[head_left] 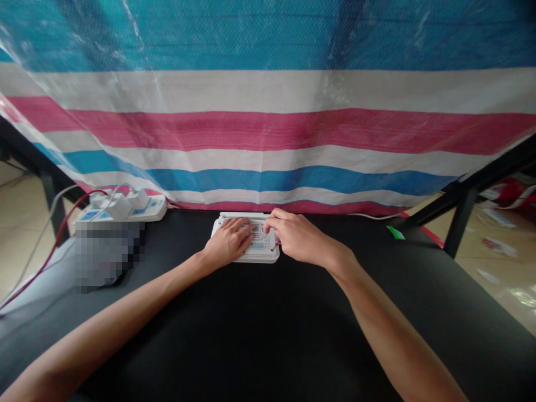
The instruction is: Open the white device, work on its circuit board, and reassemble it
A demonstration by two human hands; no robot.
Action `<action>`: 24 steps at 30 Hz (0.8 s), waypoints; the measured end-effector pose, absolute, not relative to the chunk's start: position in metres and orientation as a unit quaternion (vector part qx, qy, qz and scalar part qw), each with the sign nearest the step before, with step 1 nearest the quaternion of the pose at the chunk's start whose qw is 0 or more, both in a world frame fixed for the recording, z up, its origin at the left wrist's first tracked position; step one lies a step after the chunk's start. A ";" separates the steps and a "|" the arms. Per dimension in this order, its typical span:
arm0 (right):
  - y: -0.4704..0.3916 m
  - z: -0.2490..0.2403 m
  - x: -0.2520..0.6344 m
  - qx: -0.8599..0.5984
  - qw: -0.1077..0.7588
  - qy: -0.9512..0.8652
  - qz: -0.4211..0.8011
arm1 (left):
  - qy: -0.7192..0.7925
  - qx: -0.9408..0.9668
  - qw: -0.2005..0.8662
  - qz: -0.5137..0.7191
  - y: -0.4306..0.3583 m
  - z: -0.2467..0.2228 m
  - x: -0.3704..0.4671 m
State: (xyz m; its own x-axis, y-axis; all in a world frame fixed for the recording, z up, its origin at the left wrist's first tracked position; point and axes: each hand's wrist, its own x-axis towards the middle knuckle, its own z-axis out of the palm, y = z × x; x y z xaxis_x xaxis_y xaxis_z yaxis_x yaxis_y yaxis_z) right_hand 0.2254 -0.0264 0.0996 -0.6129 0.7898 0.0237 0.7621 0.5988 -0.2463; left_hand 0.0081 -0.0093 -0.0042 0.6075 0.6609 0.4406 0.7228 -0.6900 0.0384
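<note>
A flat white plastic board (264, 257) dotted with small holes lies on the black tabletop (251, 324), close to its far edge. Bluish and grey markings show in its middle, between my hands. My left hand (228, 241) rests on the board's left part, palm down with fingers stretched out. Over the right side, my right hand (299, 237) has its fingers curled, thumb and forefinger pinched at the board's surface. Whatever sits in that pinch is too small and hidden to make out. A bit of reddish-purple shows beside the board under the right hand.
A white power strip (157, 209) with several plugs stands at the back left, a red cable (54, 243) running from it. In front is a dark pixelated object (106, 251). A small green packet (396, 233) lies at right. A striped sheet (268, 131) hangs behind the table.
</note>
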 end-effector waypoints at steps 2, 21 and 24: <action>-0.026 0.099 0.226 -0.419 0.066 -0.898 0.117 | -0.386 -0.894 0.066 -0.216 -0.009 -0.004 0.008; -0.025 0.101 0.229 -0.413 0.081 -0.898 0.133 | -0.380 -0.894 0.057 -0.230 -0.007 -0.008 0.008; -0.026 0.099 0.227 -0.437 0.079 -0.890 0.107 | -0.380 -0.894 0.062 -0.229 -0.007 -0.009 0.008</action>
